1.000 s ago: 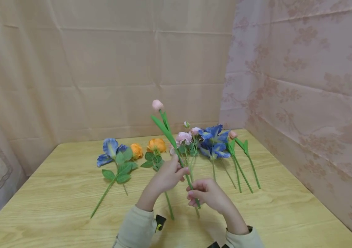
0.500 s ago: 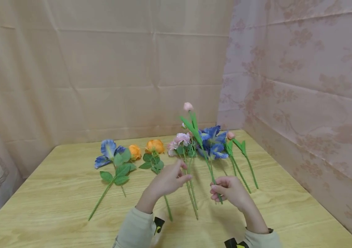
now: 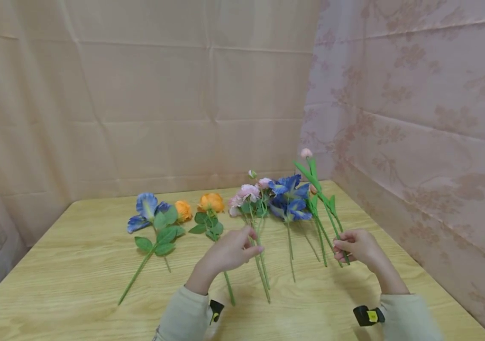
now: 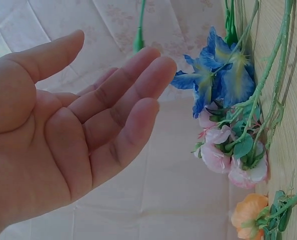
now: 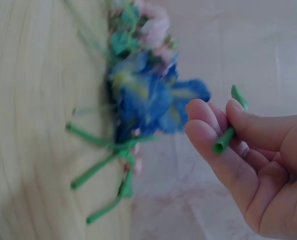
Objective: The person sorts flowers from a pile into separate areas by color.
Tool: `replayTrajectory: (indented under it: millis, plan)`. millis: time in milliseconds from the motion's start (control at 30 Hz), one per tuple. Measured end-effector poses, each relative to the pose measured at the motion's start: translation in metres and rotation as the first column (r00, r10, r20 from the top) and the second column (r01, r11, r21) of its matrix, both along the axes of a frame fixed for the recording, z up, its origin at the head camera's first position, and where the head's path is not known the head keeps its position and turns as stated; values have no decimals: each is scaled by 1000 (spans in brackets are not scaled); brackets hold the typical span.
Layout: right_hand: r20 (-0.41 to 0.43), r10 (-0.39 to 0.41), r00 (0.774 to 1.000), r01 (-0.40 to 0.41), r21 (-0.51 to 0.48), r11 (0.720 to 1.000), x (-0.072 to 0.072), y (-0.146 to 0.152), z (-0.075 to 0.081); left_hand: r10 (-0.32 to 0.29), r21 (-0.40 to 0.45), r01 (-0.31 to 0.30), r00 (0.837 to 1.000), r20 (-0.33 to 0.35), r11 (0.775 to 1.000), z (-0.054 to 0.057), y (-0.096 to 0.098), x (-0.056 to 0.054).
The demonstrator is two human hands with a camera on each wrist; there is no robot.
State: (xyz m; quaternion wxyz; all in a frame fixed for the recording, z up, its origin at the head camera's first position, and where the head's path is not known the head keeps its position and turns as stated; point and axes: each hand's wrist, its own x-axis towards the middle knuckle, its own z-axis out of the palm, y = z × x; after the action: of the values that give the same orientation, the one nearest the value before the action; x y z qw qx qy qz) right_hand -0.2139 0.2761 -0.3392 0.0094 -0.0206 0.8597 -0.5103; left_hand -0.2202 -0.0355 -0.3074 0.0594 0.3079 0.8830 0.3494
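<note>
My right hand pinches the lower stem of a pink tulip between thumb and fingers. In the head view the tulip leans up and left, overlapping the other tulips that lie at the right of the table. The cut end of its green stem shows in the right wrist view. My left hand holds nothing; its fingers are loosely bent, over the stems of the pink flowers in the head view. The left wrist view shows its palm with the fingers relaxed.
Blue irises lie between the pink flowers and the tulips. Further left are an orange rose, another orange rose and a blue iris. Curtains stand behind the wooden table and along its right side.
My right hand has carried the tulip from the middle to the right, over the other tulips. The left hand has let go of its stem and stayed nearly in place.
</note>
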Motion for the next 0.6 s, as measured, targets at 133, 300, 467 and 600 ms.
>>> replayTrajectory:
  millis: [133, 300, 467, 600]
  plan:
    - [45, -21, 999, 20, 18, 1000, -11, 12, -5, -7, 0, 7, 1000, 5, 1000, 0, -1, 0]
    - [78, -36, 996, 36, 6, 999, -22, 24, -13, -28, 0, 28, 1000, 12, 1000, -1, -2, -1]
    - [105, -36, 994, 34, 17, 999, -33, 32, -19, -38, -9, 38, 999, 32, 999, -2, -3, -1]
    - [129, -57, 990, 57, 3, 998, -43, 36, -23, -51, -19, 52, 998, 43, 998, -4, -3, -1]
